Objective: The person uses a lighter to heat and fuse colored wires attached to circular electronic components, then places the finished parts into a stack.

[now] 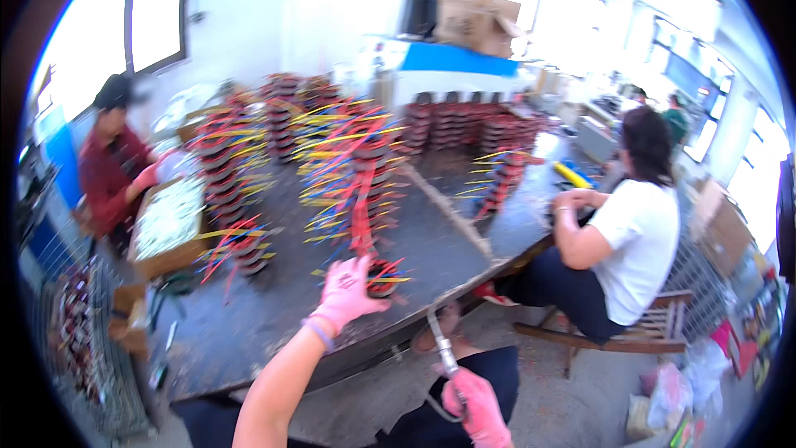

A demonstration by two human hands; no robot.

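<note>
My left hand [347, 292], in a pink glove, reaches over the near part of the dark table with thumb and fingers apart. It lies against a low wire-wound motor stator [384, 284] with red, blue and yellow leads. Just behind rises a tall stack of similar stators [365, 182], red leads hanging down its front. My right hand [478, 408], also pink-gloved, is closed around a silver metal tool [446, 357] with a thin bent end, held above my lap beyond the table's front edge. Blur hides the tool's exact kind.
More stator stacks [220, 174] stand at left and back. A cardboard box [170, 220] of pale pieces sits at the left edge beside a person in dark red [108, 158]. At right, a person in a white shirt [643, 232] sits on a wooden chair [613, 340].
</note>
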